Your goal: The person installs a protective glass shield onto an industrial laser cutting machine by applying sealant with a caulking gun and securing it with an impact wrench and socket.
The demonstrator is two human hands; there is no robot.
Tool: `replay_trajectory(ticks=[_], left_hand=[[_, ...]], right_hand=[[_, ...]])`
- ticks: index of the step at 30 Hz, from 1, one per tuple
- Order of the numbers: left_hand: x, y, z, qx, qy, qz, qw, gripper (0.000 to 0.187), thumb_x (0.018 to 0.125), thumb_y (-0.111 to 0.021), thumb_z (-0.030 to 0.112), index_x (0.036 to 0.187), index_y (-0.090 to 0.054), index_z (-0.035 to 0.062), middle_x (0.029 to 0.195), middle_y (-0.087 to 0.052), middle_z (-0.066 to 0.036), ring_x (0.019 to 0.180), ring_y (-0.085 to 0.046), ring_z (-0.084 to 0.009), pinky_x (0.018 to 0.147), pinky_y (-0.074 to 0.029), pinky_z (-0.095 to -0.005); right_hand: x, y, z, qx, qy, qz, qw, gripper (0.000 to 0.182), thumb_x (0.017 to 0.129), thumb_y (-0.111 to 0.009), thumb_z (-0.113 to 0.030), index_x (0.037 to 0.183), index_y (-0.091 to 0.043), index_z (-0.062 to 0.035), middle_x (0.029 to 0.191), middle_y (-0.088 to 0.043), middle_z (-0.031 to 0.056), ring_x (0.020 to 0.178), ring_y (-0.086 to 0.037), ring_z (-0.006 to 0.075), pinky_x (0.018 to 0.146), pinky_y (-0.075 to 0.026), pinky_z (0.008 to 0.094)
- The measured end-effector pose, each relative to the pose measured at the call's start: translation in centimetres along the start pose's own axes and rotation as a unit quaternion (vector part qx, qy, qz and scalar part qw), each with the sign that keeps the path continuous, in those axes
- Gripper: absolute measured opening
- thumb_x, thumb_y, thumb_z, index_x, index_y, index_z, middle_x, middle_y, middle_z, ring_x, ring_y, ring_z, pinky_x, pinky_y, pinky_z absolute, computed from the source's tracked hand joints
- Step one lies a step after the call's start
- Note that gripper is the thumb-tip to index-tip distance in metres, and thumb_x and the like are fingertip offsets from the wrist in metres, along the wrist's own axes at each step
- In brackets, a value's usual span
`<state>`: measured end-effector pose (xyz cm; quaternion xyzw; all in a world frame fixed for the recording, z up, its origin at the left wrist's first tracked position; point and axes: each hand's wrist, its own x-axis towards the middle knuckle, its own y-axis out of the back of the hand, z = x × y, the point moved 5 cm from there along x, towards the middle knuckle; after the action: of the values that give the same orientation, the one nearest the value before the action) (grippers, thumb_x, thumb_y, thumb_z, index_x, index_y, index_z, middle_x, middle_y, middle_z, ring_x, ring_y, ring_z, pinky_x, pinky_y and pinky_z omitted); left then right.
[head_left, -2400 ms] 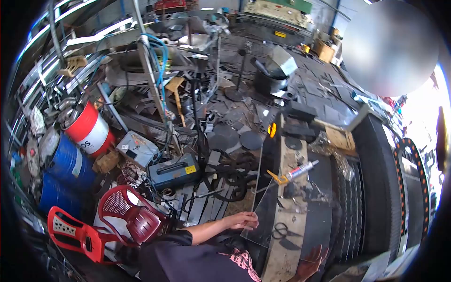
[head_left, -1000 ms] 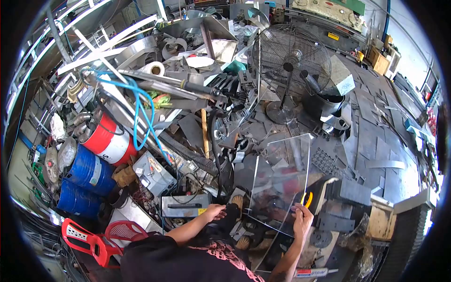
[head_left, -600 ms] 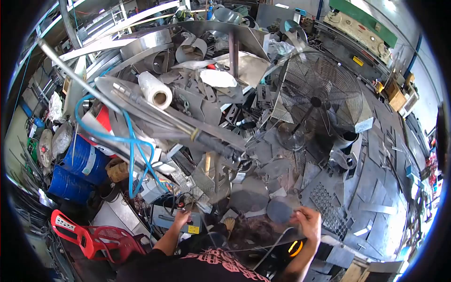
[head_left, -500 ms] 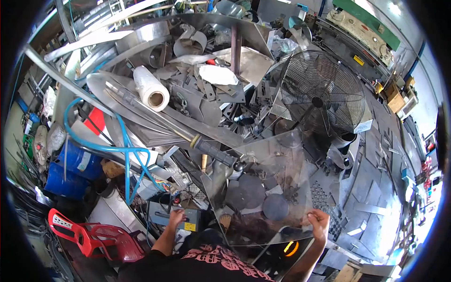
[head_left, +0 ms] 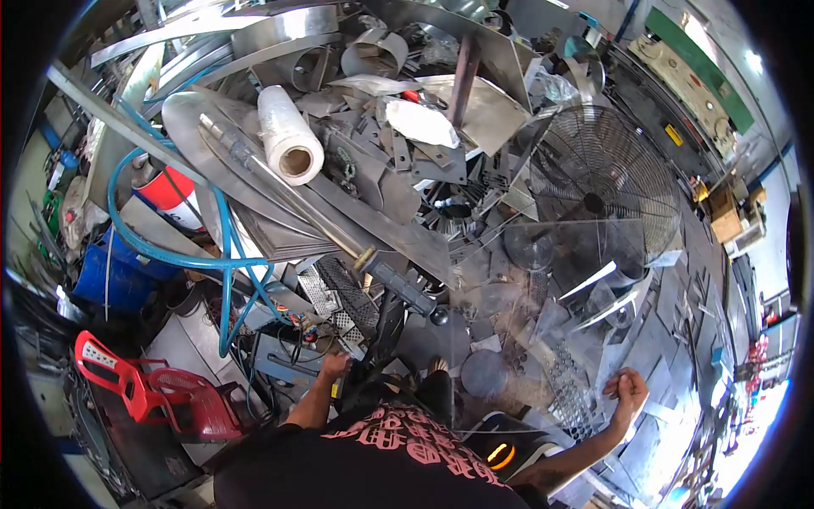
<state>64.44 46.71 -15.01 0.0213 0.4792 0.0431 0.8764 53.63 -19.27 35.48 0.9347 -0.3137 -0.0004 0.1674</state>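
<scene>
A clear see-through sheet (head_left: 543, 254) is held out in front of my body, and the scrap behind shows through it. At its right edge, my right hand (head_left: 626, 390) is closed with the fingers pinched on the sheet. My left hand (head_left: 336, 366) is closed low by my body, at the right end of a grey metal box (head_left: 288, 360). What its fingers grip is hidden. Loose wires (head_left: 305, 327) run over the top of that box. A round dark disc (head_left: 484, 374) shows through the sheet.
A large black fan (head_left: 593, 199) stands behind the sheet. A heap of metal offcuts, a plastic-wrap roll (head_left: 291, 140) and a long rod with a black grip (head_left: 398, 284) fill the area ahead. Left are a blue hose (head_left: 225, 297) and a red chair (head_left: 170, 390).
My right hand has moved right with the clear sheet, which stands farther right and covers part of the fan. My left hand has shifted slightly up and right, still by the grey box.
</scene>
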Motion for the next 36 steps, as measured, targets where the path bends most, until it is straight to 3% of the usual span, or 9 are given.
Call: replay_trajectory(ticks=[8,11,12,16,19,23,26,30,36], left_hand=[[-1.2,-1.5,4.2,-0.131,-0.060,0.128,0.981,0.023,0.094,-0.061,0.028,0.108,-0.068,0.0112,0.077,-0.068,-0.009,0.062,-0.065,-0.0212,0.049,-0.049,-0.0339],[1.8,-2.1,-3.2,-0.212,-0.042,0.155,0.964,0.026,0.093,-0.062,0.035,0.097,-0.066,0.0096,0.065,-0.060,-0.006,0.050,-0.058,-0.0190,0.041,-0.042,-0.0338],[1.3,-2.5,-5.2,-0.147,-0.164,0.201,0.955,0.027,0.093,-0.062,0.036,0.094,-0.064,0.0093,0.063,-0.058,-0.005,0.046,-0.055,-0.0183,0.039,-0.040,-0.0334],[-1.8,-9.3,-5.9,-0.315,-0.010,0.259,0.913,0.027,0.092,-0.062,0.035,0.090,-0.063,0.0084,0.062,-0.057,-0.006,0.041,-0.050,-0.0200,0.035,-0.036,-0.0352],[-3.3,-13.4,-7.8,-0.056,-0.148,0.320,0.934,0.028,0.091,-0.062,0.034,0.088,-0.066,0.0061,0.064,-0.060,-0.009,0.053,-0.057,-0.0211,0.046,-0.044,-0.0377],[-3.9,-20.0,-6.2,0.197,-0.265,0.353,0.876,0.030,0.090,-0.063,0.033,0.086,-0.069,0.0038,0.065,-0.064,-0.011,0.064,-0.064,-0.0223,0.058,-0.052,-0.0403],[-6.2,-20.9,-7.0,-0.070,0.008,0.317,0.946,0.033,0.084,-0.073,0.037,0.093,-0.072,0.0054,0.076,-0.070,-0.013,0.078,-0.071,-0.0245,0.071,-0.054,-0.0375],[-4.8,-19.7,-9.0,0.060,-0.181,0.307,0.932,0.040,0.085,-0.073,0.037,0.107,-0.069,0.0049,0.080,-0.070,-0.011,0.078,-0.070,-0.0250,0.073,-0.055,-0.0387],[-7.0,-22.4,-11.1,-0.525,-0.025,0.324,0.787,0.016,0.094,-0.061,0.022,0.091,-0.063,0.0070,0.064,-0.058,-0.008,0.048,-0.055,-0.0222,0.038,-0.043,-0.0379]], right_hand=[[15.9,-5.5,-9.1,-0.002,0.179,0.004,0.984,0.020,0.094,-0.064,-0.019,0.098,-0.067,0.0005,0.071,-0.062,0.0016,0.060,-0.048,0.0056,0.054,-0.031,0.0218],[21.1,-12.4,-14.0,-0.028,0.208,0.016,0.978,0.020,0.096,-0.062,-0.010,0.109,-0.067,0.0044,0.077,-0.067,0.0063,0.065,-0.060,0.0099,0.059,-0.046,0.0225],[22.5,-14.9,-15.4,-0.027,0.228,-0.007,0.973,0.020,0.096,-0.062,-0.008,0.111,-0.067,0.0051,0.080,-0.069,0.0077,0.068,-0.063,0.0114,0.061,-0.049,0.0239],[26.5,-23.7,-21.2,-0.029,0.286,-0.051,0.957,0.020,0.095,-0.063,-0.005,0.110,-0.069,0.0070,0.084,-0.071,0.0108,0.072,-0.068,0.0132,0.065,-0.055,0.0257],[28.2,-27.3,-25.9,-0.072,0.316,-0.064,0.944,0.020,0.094,-0.063,-0.008,0.109,-0.070,0.0043,0.081,-0.072,0.0127,0.071,-0.069,0.0142,0.066,-0.054,0.0293],[29.2,-32.3,-32.3,-0.153,0.481,-0.023,0.863,0.024,0.091,-0.063,-0.018,0.106,-0.070,-0.0006,0.087,-0.072,0.0205,0.075,-0.072,0.0334,0.069,-0.054,0.0407],[29.2,-40.3,-34.6,-0.222,0.518,-0.066,0.823,0.020,0.090,-0.057,-0.016,0.099,-0.070,-0.0032,0.089,-0.070,0.0236,0.086,-0.071,0.0374,0.075,-0.056,0.0478],[27.2,-52.7,-35.7,-0.249,0.524,-0.223,0.783,0.020,0.087,-0.055,-0.010,0.099,-0.070,-0.0025,0.098,-0.071,0.0245,0.097,-0.070,0.0397,0.085,-0.057,0.0488],[16.2,-62.1,-32.8,-0.252,0.566,-0.447,0.645,0.027,0.079,-0.062,-0.010,0.102,-0.072,0.0018,0.108,-0.070,0.0273,0.104,-0.068,0.0419,0.091,-0.055,0.0492]])
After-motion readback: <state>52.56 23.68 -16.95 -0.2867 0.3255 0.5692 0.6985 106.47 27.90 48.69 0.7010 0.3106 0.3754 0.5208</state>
